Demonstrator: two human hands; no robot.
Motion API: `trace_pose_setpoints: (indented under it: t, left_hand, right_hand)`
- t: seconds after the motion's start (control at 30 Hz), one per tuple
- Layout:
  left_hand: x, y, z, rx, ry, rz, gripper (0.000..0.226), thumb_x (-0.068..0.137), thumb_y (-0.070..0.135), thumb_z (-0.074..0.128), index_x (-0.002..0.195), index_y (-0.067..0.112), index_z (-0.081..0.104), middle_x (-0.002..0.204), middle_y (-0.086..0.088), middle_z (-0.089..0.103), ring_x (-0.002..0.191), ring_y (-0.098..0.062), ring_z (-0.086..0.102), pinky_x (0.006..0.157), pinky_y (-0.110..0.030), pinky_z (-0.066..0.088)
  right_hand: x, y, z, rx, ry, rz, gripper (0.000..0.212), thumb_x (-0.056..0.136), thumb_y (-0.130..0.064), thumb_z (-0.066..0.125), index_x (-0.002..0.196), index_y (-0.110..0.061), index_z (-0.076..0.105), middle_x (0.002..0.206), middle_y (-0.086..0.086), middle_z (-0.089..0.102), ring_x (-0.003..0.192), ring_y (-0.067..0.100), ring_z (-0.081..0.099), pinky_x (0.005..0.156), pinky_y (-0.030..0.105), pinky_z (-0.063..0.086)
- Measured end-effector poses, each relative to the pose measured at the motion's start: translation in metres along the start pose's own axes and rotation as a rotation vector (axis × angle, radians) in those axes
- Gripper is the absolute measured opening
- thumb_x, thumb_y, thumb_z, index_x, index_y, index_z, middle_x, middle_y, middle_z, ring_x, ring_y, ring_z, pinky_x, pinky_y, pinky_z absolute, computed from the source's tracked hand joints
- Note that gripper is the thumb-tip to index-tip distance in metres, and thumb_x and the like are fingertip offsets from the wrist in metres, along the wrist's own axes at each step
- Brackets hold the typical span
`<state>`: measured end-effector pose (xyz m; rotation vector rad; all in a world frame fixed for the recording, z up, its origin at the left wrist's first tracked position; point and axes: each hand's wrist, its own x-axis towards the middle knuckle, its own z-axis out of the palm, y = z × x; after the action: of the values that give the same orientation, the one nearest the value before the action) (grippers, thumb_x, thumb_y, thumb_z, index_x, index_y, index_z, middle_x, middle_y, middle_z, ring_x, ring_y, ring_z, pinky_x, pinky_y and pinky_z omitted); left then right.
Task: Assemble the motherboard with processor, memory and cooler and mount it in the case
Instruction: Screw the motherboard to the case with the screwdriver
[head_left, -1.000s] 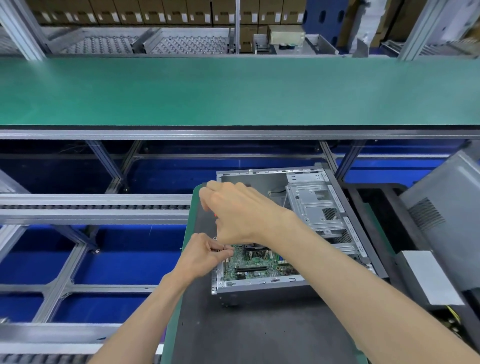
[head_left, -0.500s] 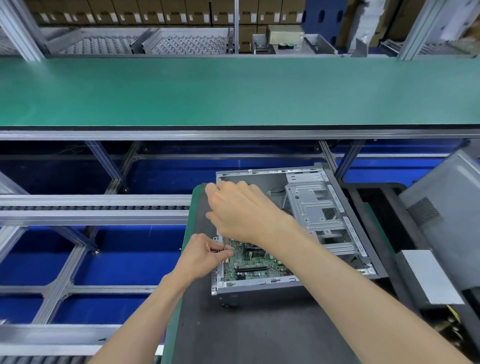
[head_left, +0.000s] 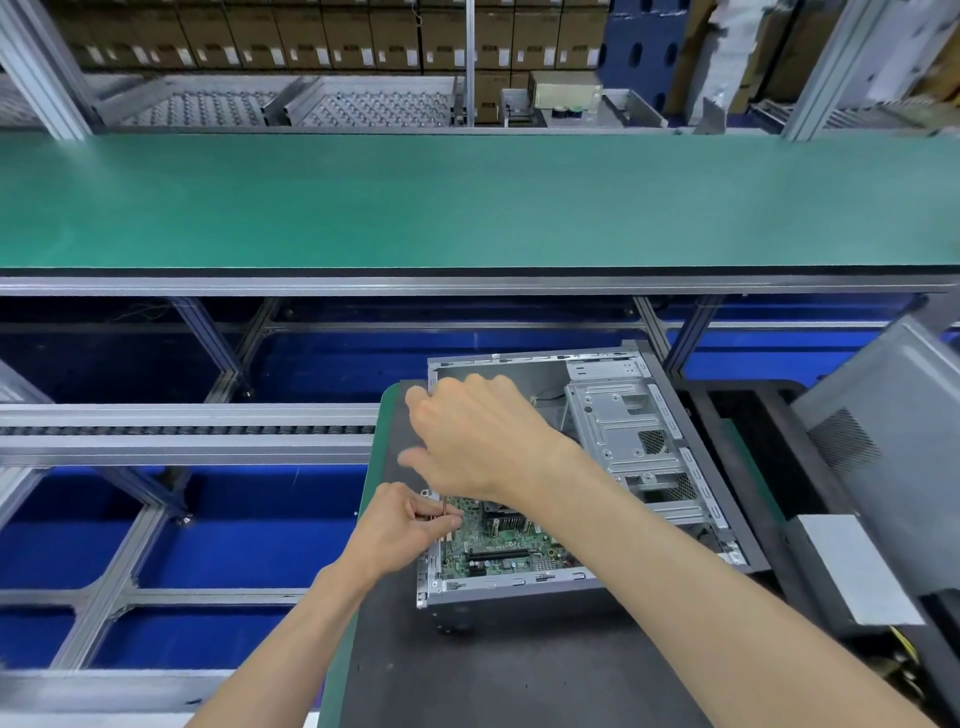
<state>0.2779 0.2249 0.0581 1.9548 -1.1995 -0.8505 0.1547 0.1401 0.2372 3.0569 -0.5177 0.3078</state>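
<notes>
An open grey computer case (head_left: 519, 592) lies on a black pallet mat (head_left: 493, 670). The green motherboard (head_left: 498, 551) sits in its near half, with a dark finned cooler (head_left: 501, 519) partly under my right wrist. A silver drive cage (head_left: 623, 426) fills the far right of the case. My right hand (head_left: 483, 441) hovers over the case's left side, fingers curled round a screwdriver whose handle is hidden. The thin screwdriver shaft (head_left: 444, 506) drops to the board's left edge. My left hand (head_left: 400, 525) pinches that shaft just above the board.
A long green conveyor belt (head_left: 467, 197) runs across behind the case. A roller track (head_left: 182, 430) lies to the left over blue floor. At the right lean a grey case side panel (head_left: 883, 441) and a pale flat box (head_left: 852, 566).
My right hand has shifted slightly right above the shaft and its thumb now sticks out to the left. The left hand keeps its pinch in the same place.
</notes>
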Motion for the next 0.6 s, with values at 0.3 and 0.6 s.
trace_pose_setpoints:
  t: [0.3,0.6]
  left_hand:
    - [0.0,0.0,0.002,-0.009,0.003,-0.001,0.004,0.082,0.025,0.08,0.08,0.027,0.083,0.081,0.024,0.074,0.051,0.014,0.054,0.051,-0.005,0.039]
    - [0.001,-0.001,0.001,-0.029,0.006,-0.006,0.007,0.082,0.023,0.081,0.081,0.03,0.082,0.083,0.022,0.075,0.076,0.009,0.068,0.065,-0.012,0.051]
  right_hand:
    - [0.001,0.001,-0.001,-0.047,-0.002,-0.006,0.022,0.101,-0.033,0.051,0.104,-0.011,0.053,0.078,0.001,0.044,0.074,0.029,0.053,0.06,0.037,0.032]
    - [-0.003,0.004,-0.01,0.078,-0.089,-0.028,0.022,0.088,-0.022,0.061,0.1,-0.011,0.046,0.076,0.0,0.036,0.062,0.021,0.033,0.054,0.031,0.026]
